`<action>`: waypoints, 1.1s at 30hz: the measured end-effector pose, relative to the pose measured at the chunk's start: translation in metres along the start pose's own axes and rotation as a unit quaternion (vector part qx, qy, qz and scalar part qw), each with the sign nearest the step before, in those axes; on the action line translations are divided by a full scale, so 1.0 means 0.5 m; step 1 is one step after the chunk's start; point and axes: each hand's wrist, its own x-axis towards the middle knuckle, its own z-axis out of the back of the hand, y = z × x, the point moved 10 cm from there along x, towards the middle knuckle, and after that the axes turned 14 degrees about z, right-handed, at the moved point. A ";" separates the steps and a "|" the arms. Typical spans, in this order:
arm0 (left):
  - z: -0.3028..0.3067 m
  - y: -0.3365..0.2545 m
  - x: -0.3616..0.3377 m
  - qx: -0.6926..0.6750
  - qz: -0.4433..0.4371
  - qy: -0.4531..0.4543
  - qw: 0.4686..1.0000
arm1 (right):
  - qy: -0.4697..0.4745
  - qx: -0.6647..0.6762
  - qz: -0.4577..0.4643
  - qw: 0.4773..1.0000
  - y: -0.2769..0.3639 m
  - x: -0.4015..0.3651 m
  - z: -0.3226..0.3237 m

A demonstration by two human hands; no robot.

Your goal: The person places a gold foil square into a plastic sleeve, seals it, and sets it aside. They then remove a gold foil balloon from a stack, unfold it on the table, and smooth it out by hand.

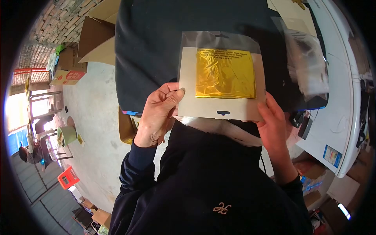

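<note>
Two sides of the hang-hole card (239, 108) are pinched, grips closed, by left hand (156, 113) and right hand (272, 119), apparently for flatness; the gold foil packet (226, 74) is seen on it, the black-covered counter (147, 51) behind it.

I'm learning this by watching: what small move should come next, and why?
Probably tuck the clear plastic under the white card: it sticks out past the card's near edge, while the left hand and right hand already grip the card's sides and the gold packet lies against its face.
</note>
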 end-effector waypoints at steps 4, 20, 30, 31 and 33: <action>-0.002 -0.012 0.006 -0.013 -0.001 0.004 1.000 | 0.009 -0.069 -0.008 0.998 -0.003 0.016 0.017; -0.017 -0.040 0.020 0.074 -0.032 0.040 0.996 | 0.075 -0.063 -0.008 0.995 -0.004 0.055 -0.012; -0.005 -0.034 0.023 0.121 0.011 -0.013 0.992 | 0.055 -0.147 -0.006 0.988 -0.022 0.059 0.006; -0.007 -0.036 0.023 0.123 0.019 -0.017 0.992 | 0.051 -0.157 -0.006 0.986 -0.024 0.062 0.013; -0.008 -0.038 0.028 0.110 0.013 -0.017 0.994 | 0.044 -0.156 -0.002 0.987 -0.022 0.065 0.020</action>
